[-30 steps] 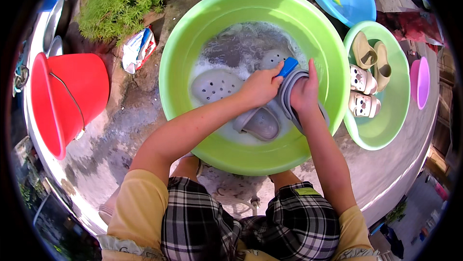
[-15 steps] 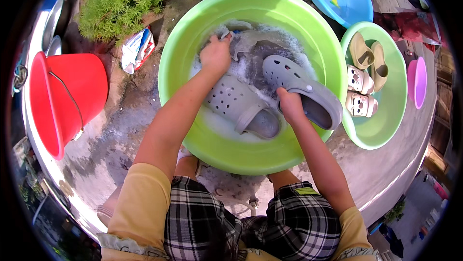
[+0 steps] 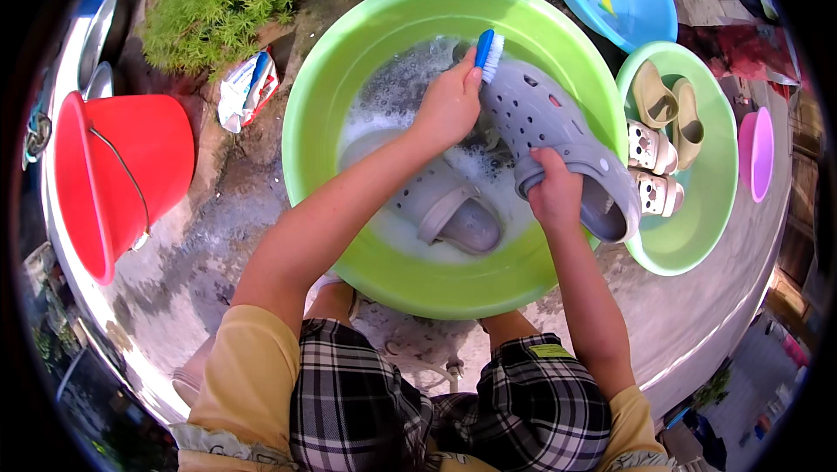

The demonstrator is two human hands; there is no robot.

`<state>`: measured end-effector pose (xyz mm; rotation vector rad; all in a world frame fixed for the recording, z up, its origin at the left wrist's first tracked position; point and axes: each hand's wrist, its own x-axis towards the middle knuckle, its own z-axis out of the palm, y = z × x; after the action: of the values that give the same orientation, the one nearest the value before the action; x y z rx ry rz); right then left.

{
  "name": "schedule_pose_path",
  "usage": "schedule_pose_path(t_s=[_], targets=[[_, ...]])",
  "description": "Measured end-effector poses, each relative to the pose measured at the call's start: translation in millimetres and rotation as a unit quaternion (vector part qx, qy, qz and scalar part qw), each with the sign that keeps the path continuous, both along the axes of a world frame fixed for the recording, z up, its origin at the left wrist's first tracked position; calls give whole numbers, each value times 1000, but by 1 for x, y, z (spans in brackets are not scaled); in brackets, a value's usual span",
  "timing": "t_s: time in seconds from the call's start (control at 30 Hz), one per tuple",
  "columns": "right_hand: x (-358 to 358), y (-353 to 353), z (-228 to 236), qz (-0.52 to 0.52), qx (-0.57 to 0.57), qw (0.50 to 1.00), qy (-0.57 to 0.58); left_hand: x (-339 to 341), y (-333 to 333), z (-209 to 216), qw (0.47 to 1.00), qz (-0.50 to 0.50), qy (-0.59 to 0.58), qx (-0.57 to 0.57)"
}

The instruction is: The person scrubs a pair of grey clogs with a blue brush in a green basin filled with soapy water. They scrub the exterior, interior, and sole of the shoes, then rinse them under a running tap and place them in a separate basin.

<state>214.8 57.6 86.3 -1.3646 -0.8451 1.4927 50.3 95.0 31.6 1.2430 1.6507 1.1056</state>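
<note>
A large green basin (image 3: 453, 293) of soapy water stands before me. My left hand (image 3: 450, 104) is closed round a blue scrubbing brush (image 3: 486, 52); its white bristles are at the toe of a grey clog (image 3: 547, 115). My right hand (image 3: 555, 191) grips that clog by its side, near the heel strap, and holds it up over the basin's right half. A second grey clog (image 3: 427, 202) lies partly under the suds, below my left forearm. Foam (image 3: 384, 93) covers much of the water.
A pale green basin (image 3: 706, 219) on the right holds tan shoes (image 3: 654, 97) and white patterned shoes (image 3: 658, 193). Behind it sits a blue basin (image 3: 641, 6); a purple tub (image 3: 757, 154) stands far right. On the left are a red bucket (image 3: 148, 167), a crumpled packet (image 3: 247, 93) and a plant (image 3: 218, 14).
My left hand has come out of the suds with the brush and moved right to the clog. My right hand has lifted the clog slightly and shifted it right.
</note>
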Motion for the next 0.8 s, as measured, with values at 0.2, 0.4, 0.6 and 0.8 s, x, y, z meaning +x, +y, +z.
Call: schedule_pose_path(t_s=[0.2,0.4,0.6,0.8], targets=[[15,17,16,-100,-119,965,212,5,-20,30,951,11,-267,-157],[18,38,32,-64,-91,958,263,-31,-32,-15,951,-138,234,-146],[0,29,31,-64,-103,969,216,-62,-16,-16,974,-59,71,-207],[-10,35,17,-13,-113,951,288,10,-43,51,992,-113,47,35]])
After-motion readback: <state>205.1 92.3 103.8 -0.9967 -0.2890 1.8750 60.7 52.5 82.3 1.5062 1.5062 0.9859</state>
